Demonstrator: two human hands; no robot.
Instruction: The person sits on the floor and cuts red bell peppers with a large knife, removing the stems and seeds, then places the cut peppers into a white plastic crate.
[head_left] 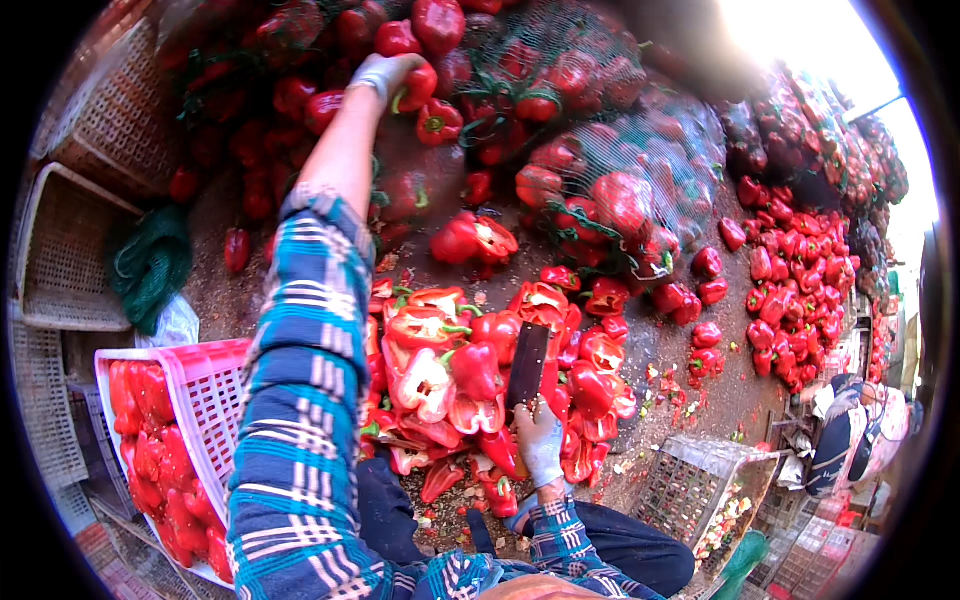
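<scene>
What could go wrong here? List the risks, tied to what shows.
1. The right hand holds a cleaver blade-up above the cut peppers while the left hand reaches far away for a whole pepper; with eyes off the blade, a slip might nick the knee or arm.
2. Pulling that pepper from the heap could send others rolling down.
3. The pink crate looks full; more pieces may spill.

Likely market yard: heaped red peppers (790,270)
</scene>
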